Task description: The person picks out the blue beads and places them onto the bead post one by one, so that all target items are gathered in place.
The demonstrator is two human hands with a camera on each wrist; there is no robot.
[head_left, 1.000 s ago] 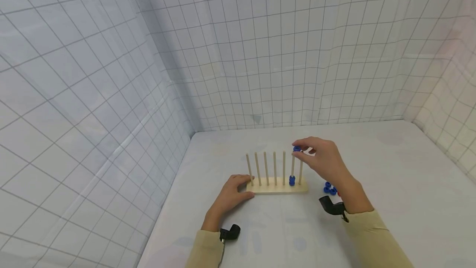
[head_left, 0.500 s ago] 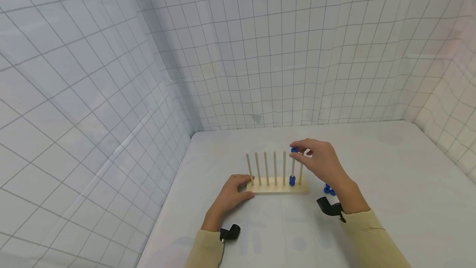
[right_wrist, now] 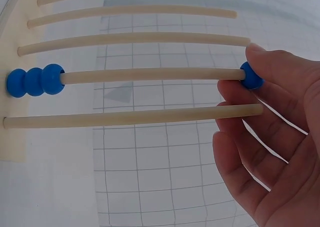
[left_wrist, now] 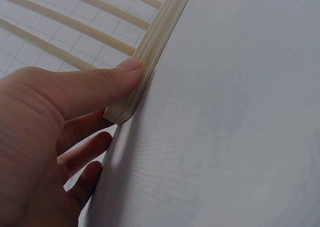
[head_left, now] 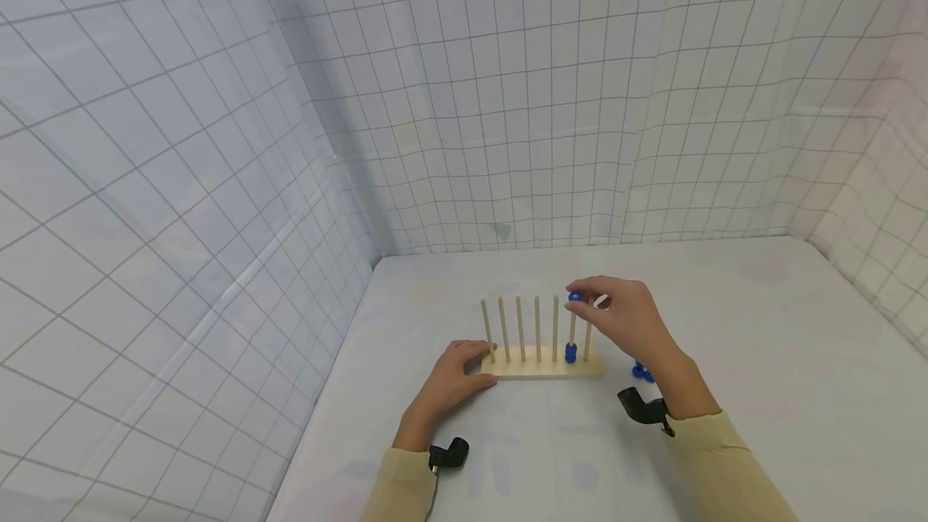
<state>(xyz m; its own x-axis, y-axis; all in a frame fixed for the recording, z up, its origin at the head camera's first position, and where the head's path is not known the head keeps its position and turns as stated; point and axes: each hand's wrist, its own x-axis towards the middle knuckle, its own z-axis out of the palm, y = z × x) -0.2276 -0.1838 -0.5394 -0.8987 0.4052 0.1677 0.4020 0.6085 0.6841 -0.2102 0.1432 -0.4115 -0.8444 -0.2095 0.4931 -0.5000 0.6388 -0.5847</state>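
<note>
A wooden peg board (head_left: 540,372) with several upright pegs stands on the table. My left hand (head_left: 451,377) grips its left end; in the left wrist view the thumb (left_wrist: 131,69) presses the base's front edge. At the top of the second peg from the right, my right hand (head_left: 619,314) pinches a blue bead (right_wrist: 252,75). The peg's tip meets that bead's hole in the right wrist view. Three blue beads (right_wrist: 34,82) sit stacked at the foot of the same peg. The other fingers of this hand lie beside the bare rightmost peg (right_wrist: 135,118).
Loose blue beads (head_left: 640,370) lie on the white table (head_left: 551,457) right of the board, partly hidden by my right forearm. Grid-patterned white sheets (head_left: 544,103) hang behind and to the sides.
My right hand has shifted slightly left and down with the blue bead, onto the peg's tip. Its forearm now covers a red piece seen earlier. The left hand stays put.
</note>
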